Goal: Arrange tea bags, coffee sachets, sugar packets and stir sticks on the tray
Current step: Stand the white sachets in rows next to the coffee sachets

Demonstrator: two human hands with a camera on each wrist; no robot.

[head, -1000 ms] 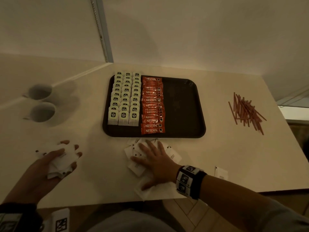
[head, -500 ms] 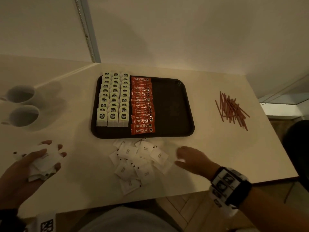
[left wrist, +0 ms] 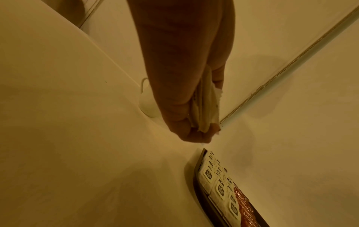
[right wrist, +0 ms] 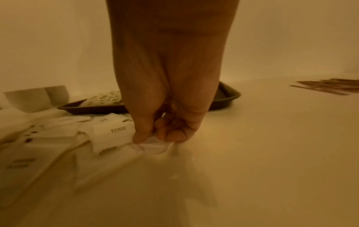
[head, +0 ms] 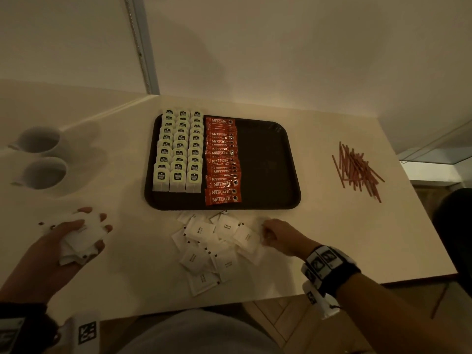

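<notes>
The right hand (head: 279, 237), lower right of centre in the head view, pinches the edge of 1 sugar packet (right wrist: 153, 145) between thumb and curled fingers, at the right end of the loose packets (head: 217, 244) scattered on the table (head: 127, 251) just below the tray (head: 268, 159). The left hand (head: 51, 249), at lower left, grasps a stack (head: 81, 236) of packets, thumb over the top.

These packets look light, thin and limp, so they likely slide on the smooth table and fan out of a loose stack. An edge or corner pinch seems the best hold, squeezing gently so the paper does not tear.

On the tray, tea bags (head: 178, 149) fill 3 columns at the left and coffee sachets (head: 223, 159) 1 column beside them; its right half is bare. Stir sticks (head: 357, 169) lie heaped at the right of the frame, well apart from the tray. 2 mugs (head: 43, 157) sit at the far left.
</notes>
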